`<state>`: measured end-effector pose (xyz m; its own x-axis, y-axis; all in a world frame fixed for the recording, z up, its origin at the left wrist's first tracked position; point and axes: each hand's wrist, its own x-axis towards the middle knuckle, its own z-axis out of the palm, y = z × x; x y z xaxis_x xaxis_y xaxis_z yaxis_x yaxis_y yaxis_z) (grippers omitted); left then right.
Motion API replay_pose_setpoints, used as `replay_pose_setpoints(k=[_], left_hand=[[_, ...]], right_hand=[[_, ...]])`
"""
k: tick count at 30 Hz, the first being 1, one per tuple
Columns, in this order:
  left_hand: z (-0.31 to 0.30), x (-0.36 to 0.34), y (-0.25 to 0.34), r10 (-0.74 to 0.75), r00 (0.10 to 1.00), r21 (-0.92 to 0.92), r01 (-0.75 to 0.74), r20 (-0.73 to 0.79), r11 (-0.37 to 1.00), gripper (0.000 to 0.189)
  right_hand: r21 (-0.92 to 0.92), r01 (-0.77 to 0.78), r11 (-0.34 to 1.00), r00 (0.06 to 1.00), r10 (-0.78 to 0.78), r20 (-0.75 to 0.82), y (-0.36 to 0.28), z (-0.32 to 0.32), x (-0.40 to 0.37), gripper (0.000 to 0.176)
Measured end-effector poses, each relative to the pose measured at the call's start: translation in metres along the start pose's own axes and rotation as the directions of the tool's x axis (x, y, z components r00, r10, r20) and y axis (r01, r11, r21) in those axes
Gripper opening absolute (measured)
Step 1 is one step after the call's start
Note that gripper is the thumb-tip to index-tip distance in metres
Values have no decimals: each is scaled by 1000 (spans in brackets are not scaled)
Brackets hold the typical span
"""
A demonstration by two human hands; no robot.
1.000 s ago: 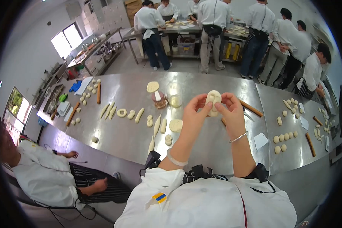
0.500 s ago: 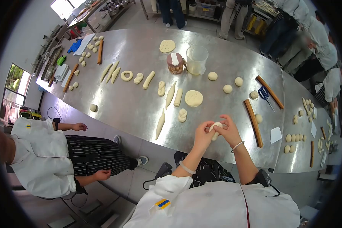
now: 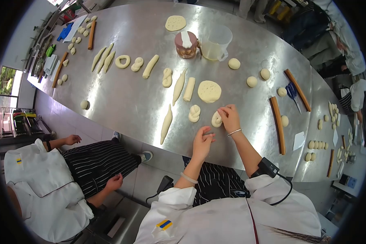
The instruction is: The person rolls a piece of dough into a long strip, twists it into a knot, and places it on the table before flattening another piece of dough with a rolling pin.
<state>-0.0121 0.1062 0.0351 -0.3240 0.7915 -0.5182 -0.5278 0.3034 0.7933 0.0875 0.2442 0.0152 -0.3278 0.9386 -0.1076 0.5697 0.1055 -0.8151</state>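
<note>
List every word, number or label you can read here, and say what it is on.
No text can be read.
On the jacket, the blue and yellow badge: no letters visible.
The white label on the brown jar: too blurred.
The measuring jug: any marks too small.

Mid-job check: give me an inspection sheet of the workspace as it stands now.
Surface: steel table, shiny.
Job's things: dough knot on the table near the front edge.
Clutter: shaped doughs, dough balls, rolling pins, scissors, jug, jar.
Hands: right hand fingertips on the knot, grip unclear; left hand empty, beside it.
Cables: black cable from box on right forearm.
Surroundings: person seated left; more people top right.
</note>
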Motion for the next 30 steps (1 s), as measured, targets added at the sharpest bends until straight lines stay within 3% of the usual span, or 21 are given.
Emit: replay_pose_setpoints(k=[1,4,5,7,8,11,16,18,22,24,26,28,30], left_hand=[[-3,1,-1,-5,1000,-1,5,0,1000,33],[-19,0,-7,-17,999,93,14,35,996,30],[-25,0,-10,-34,998,120,27,60,992,28],[-33,-5,-15,-66,993,145,51,97,988,26],[-38,-9,-17,-74,989,174,51,125,983,24],[-44,-22,-16,-78,982,234,36,172,972,21],[-41,-40,-16,9,982,423,-90,191,902,16],[-36,-45,-12,188,951,593,-301,245,747,15],[-24,-46,-11,286,925,663,-378,249,646,15],[-24,-48,-19,386,874,768,-458,296,449,14],[-17,-53,-28,393,884,810,-416,254,413,18],[5,-73,-41,435,877,845,-381,203,374,23],[33,-89,-51,607,741,902,-423,287,90,37]], right_hand=[[-132,181,974,977,-193,-85,-2,0,1,21],[-199,192,961,965,-222,-140,-6,-3,3,22],[-207,179,962,967,-211,-142,-7,-7,3,22],[-31,-21,999,987,15,-163,-19,-22,0,19],[-38,-35,999,985,29,-168,-13,-27,-5,19],[-94,25,995,972,-46,-230,11,-46,-28,15],[-195,43,980,984,-76,-162,45,-67,-92,8],[-239,86,967,984,-120,-129,51,-70,-112,7],[-313,198,929,961,-246,-123,58,-69,-129,8],[-319,251,914,945,-302,-122,60,-67,-127,9],[-375,290,880,936,-343,-81,61,-67,-128,10],[-308,374,875,912,-407,-50,74,-82,-146,11],[-203,483,852,874,-484,50,88,-102,-155,23]])
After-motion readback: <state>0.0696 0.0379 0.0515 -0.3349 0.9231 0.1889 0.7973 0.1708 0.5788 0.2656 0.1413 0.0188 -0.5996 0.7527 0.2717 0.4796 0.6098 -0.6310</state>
